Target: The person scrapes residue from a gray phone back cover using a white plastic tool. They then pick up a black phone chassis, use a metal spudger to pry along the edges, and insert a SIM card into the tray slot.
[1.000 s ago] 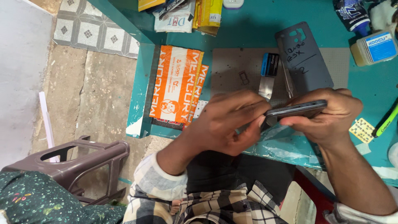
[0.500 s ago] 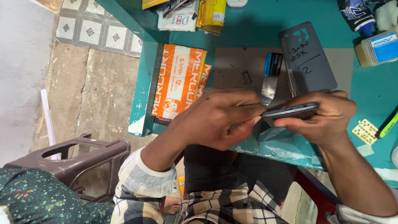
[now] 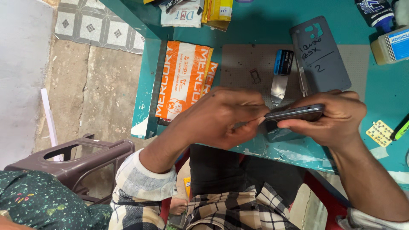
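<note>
Head view: right hand (image 3: 336,121) grips a dark phone (image 3: 295,113) edge-on just above the grey mat (image 3: 243,64), while left hand (image 3: 223,117) pinches closed at its end, whatever it holds hidden. Judging by this, edge work is in hand; next calls for a steady phone and fine fingertip pressure.

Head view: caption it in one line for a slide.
Right hand grips a dark phone edge-on above a teal workbench while left hand pinches at its end.
</note>
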